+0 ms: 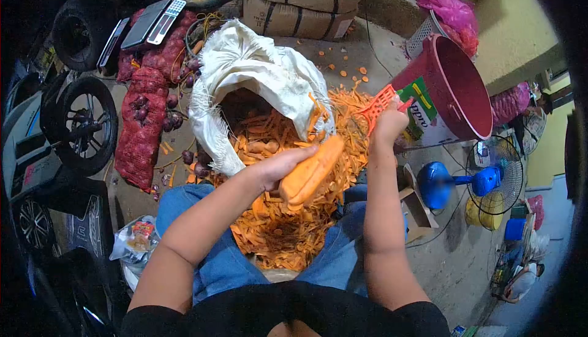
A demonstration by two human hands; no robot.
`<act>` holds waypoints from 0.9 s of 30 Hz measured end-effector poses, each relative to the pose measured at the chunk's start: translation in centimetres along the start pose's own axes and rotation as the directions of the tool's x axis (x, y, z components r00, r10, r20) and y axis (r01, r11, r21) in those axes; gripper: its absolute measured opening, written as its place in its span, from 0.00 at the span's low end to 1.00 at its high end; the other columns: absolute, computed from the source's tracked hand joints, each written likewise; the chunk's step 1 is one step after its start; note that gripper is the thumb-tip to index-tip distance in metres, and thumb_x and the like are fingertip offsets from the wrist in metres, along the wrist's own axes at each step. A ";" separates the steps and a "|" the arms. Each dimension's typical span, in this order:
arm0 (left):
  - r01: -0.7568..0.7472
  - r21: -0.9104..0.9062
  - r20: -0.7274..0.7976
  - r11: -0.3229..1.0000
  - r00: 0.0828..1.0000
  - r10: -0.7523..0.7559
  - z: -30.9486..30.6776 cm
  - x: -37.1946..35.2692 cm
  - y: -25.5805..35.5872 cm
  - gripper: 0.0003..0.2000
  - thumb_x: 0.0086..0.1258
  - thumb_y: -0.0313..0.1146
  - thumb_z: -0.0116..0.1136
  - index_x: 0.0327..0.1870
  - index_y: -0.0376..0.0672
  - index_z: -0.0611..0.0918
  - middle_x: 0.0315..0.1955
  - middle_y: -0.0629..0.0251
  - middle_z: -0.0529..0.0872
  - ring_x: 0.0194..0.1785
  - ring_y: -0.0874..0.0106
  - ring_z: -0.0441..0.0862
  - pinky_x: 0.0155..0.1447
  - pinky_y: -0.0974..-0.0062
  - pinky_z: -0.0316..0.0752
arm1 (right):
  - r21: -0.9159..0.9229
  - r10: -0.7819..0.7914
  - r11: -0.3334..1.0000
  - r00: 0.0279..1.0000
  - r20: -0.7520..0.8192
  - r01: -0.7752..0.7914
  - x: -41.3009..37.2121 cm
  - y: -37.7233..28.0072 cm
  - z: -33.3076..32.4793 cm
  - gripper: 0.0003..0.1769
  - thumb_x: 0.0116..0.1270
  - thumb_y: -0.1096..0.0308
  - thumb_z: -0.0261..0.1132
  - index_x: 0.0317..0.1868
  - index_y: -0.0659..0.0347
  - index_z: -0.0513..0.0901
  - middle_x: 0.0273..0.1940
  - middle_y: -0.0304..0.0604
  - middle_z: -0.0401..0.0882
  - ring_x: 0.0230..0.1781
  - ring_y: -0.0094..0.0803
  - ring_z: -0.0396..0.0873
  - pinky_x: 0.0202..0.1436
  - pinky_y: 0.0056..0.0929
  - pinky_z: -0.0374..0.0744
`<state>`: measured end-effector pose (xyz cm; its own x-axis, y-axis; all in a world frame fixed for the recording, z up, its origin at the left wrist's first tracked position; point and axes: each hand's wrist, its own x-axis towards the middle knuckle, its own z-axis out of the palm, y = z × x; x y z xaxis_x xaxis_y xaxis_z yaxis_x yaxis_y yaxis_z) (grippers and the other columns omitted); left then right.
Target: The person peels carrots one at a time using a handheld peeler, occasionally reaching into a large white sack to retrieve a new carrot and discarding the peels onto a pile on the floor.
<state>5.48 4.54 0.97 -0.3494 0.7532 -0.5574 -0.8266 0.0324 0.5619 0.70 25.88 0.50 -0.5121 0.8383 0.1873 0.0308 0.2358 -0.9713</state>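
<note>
My left hand point(285, 166) is closed around a thick, peeled orange carrot point(315, 170), with a groove running along its length. My right hand point(390, 124) grips a red-orange plastic peeler point(378, 105) with a slotted head, held apart from the carrot. Below both hands lies a heap of orange peelings point(275, 230) between my knees. An open white woven sack point(263, 61) stands in front, with orange roots and peelings in its mouth.
A large red bucket point(470, 86) stands at right, near a blue fan point(435, 185). Red net bags of onions point(142, 132) and a scale point(147, 24) lie at left beside motorcycle wheels point(86, 125). Strapped cartons point(300, 15) sit at the back.
</note>
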 end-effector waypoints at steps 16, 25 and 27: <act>-0.039 0.176 0.003 0.984 0.999 0.039 0.9 -0.8 -0.2 0.20 0.65 0.47 0.35 0.46 0.40 0.71 0.34 0.64 0.78 0.33 0.76 0.77 0.37 0.79 0.73 | 0.002 0.075 0.997 0.996 -0.038 -0.075 -0.3 0.2 0.6 0.13 0.59 0.65 0.52 0.22 0.67 0.70 0.17 0.39 0.68 0.19 0.28 0.64 0.25 0.28 0.65; -0.113 0.907 -0.221 0.405 0.691 0.689 -2.0 0.6 1.2 0.23 0.55 0.46 0.49 0.46 0.37 0.68 0.34 0.53 0.77 0.36 0.60 0.75 0.42 0.69 0.69 | 0.081 -0.112 0.993 0.934 0.338 0.090 -6.2 -3.1 1.5 0.12 0.59 0.64 0.52 0.26 0.65 0.72 0.17 0.38 0.69 0.17 0.25 0.65 0.23 0.26 0.66; -0.029 0.966 -0.182 0.256 0.626 0.758 -1.7 -0.1 1.4 0.24 0.49 0.39 0.56 0.47 0.37 0.67 0.36 0.55 0.76 0.39 0.66 0.75 0.43 0.72 0.68 | 0.080 -0.214 0.977 0.905 0.368 0.199 -6.3 -3.0 1.5 0.12 0.59 0.64 0.52 0.26 0.65 0.72 0.17 0.40 0.69 0.17 0.25 0.65 0.23 0.27 0.66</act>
<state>3.58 3.33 0.80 -0.9256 0.3769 -0.0344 0.2250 0.6211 0.7507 2.53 19.17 2.00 -0.7858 0.5272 0.3234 -0.1400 0.3577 -0.9233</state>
